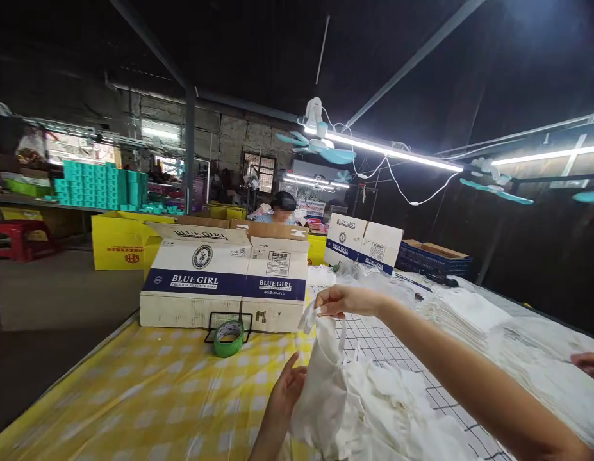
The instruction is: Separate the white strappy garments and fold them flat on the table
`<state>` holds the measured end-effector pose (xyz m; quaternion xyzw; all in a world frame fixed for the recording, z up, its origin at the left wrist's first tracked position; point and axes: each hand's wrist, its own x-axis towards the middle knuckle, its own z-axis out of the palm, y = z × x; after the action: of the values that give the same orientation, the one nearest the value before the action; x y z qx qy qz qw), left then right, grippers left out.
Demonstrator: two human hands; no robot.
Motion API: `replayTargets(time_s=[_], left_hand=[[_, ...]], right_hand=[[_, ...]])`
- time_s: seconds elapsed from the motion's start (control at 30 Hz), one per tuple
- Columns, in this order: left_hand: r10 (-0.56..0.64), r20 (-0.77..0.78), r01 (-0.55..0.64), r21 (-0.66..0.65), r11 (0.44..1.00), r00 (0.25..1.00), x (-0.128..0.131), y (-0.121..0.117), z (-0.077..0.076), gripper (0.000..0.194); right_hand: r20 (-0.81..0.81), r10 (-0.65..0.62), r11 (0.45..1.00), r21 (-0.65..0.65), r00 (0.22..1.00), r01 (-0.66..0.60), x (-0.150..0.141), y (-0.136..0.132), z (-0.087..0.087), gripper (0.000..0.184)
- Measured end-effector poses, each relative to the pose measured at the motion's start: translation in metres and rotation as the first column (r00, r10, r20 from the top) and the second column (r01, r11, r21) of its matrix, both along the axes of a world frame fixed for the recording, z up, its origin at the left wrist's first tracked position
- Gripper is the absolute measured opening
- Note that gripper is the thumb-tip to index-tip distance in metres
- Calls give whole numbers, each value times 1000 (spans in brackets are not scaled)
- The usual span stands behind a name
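Over the near part of the bench (147,397), the right hand (342,301) is closed in a pinch on the top of a white cloth (325,378), which hangs down between the two hands. The left hand (287,387) is half open at the lower left side of this cloth, with the thumb apart from the fingers; I cannot tell if its fingertips have hold of it. The piece is lifted and not laid down, so its handling seems unfinished. Just beside it, a loose heap (397,410) of white pieces lies crumpled and not arranged, while farther right a stack (470,310) lies flat in layers, which looks like the more ordered part; how many pieces remain, I cannot say. Another person's hand (587,365) is at the right edge. Beyond the left hand, a green tape roll (229,349) leans near the big carton (195,256), whose top flaps are open, but its inside is hidden. Farther away are a second carton (345,240), its contents not visible, and a blue crate (434,264) with brown board in it. Behind, a yellow box (116,243) stands on the left.
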<state>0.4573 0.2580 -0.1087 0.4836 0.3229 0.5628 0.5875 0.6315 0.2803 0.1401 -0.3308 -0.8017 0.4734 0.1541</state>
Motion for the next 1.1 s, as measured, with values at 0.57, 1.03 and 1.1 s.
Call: replayTargets(time_s=[0.57,1.03,1.1], left_hand=[[363,-430,-366,78,927,827,-44,22,-64,54],[-146,-304,128,-79,989,942,-63,-35,10,35],[3,-374,-39,-88,995,928,-93,-38,6,37]], right_hand=[[-74,-232,973,-21,970,231,59,31,-22,36],[-57,-209,976,-77,976,204,10,-43,-39,25],[-131,-363,926,-165,923,341,17,-42,-56,21]])
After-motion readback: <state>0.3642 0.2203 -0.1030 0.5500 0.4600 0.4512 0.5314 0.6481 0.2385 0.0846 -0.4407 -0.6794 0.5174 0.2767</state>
